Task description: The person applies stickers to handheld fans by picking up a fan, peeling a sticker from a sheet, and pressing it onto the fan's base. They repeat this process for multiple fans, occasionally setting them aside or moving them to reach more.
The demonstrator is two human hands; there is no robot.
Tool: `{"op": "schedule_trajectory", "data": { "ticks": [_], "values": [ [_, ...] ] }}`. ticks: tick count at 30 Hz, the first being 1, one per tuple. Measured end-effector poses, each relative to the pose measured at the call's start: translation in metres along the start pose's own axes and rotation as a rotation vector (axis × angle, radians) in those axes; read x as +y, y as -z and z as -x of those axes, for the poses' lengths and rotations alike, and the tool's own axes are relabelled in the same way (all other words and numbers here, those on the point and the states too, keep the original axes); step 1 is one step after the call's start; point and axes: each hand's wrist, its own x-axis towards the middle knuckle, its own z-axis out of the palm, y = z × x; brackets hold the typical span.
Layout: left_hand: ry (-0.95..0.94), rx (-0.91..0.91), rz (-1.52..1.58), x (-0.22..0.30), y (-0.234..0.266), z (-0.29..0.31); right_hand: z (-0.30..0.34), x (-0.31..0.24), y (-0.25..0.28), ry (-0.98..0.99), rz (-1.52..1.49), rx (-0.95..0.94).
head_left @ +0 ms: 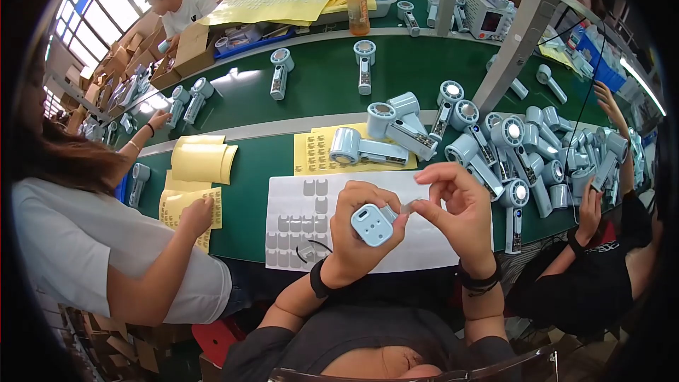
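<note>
My left hand (345,244) is wrapped round a light blue handheld fan (373,225), whose rounded handle end faces up. The rest of this fan is hidden by my fingers. Thumb and forefinger of my right hand (460,216) pinch a small greyish sticker (408,206) close beside the handle; whether it touches the fan I cannot tell. Below both hands lies a white sheet (417,260) with rows of grey stickers (286,242) on its left part. Several spots in those rows are bare.
A large heap of light blue fans (537,148) spreads to the right. More fans (368,152) lie on a yellow sticker sheet (305,148) ahead. Co-workers sit left and right. A grey metal post (520,35) and an orange drink bottle (358,7) stand farther back.
</note>
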Motion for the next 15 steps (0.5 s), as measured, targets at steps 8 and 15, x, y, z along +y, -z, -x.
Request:
{"op": "schedule_trajectory", "data": {
  "ticks": [8,15],
  "values": [
    [-0.116,-0.097,-0.159,-0.005,0.008,-0.011,0.005,-0.018,0.006,-0.145,-0.124,0.085],
    [-0.212,-0.229,-0.322,-0.021,0.012,-0.015,-0.002,-0.029,-0.004,-0.227,-0.259,-0.130]
  ]
}}
